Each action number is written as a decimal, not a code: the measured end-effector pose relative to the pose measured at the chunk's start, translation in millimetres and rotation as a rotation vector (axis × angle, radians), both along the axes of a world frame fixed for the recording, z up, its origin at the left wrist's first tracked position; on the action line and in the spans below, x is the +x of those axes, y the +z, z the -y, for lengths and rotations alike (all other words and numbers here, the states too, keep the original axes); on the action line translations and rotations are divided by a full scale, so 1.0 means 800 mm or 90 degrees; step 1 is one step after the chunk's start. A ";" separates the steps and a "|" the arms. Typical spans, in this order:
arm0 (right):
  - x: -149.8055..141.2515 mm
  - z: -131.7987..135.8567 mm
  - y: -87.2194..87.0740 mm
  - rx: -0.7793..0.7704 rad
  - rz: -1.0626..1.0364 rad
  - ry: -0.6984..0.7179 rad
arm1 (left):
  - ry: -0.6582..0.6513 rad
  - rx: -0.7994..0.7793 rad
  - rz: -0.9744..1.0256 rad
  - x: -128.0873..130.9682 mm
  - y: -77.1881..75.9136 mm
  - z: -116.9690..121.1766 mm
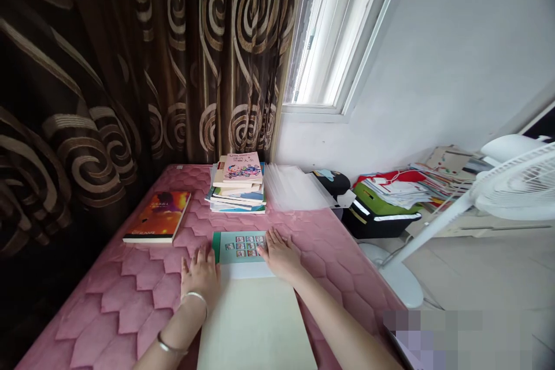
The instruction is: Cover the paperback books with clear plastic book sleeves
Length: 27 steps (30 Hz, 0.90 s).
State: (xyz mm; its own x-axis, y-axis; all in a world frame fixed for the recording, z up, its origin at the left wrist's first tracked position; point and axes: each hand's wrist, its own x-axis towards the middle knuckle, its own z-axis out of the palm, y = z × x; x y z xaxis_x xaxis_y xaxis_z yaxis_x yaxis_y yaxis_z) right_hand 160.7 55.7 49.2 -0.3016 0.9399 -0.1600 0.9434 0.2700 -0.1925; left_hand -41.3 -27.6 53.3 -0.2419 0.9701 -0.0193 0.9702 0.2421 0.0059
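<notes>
A green-edged book with rows of small pictures lies between my two hands on the pink quilted mattress. Against its near side is a large pale cream sheet or board that runs down to the bottom of the view; I cannot tell whether they are joined. My left hand rests at the book's left edge, fingers spread, with bracelets on the wrist. Across the book's right edge lies my right hand, flat, its fingers stretched forward and covering some of the pictures. Neither hand grips anything.
Farther back stands a stack of books, beside clear plastic sheets. An orange book lies to the left. Patterned curtains hang behind the mattress. A white fan and a black-green box are on the right.
</notes>
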 end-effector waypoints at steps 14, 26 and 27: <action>-0.131 0.006 0.013 0.113 -0.072 0.079 | -0.015 0.050 0.079 0.001 0.007 0.034; -0.183 -0.070 0.012 0.077 -0.004 0.009 | -0.056 0.118 0.090 -0.005 -0.004 0.035; -0.182 -0.065 0.011 0.090 -0.007 0.013 | -0.057 0.117 0.091 -0.005 -0.004 0.035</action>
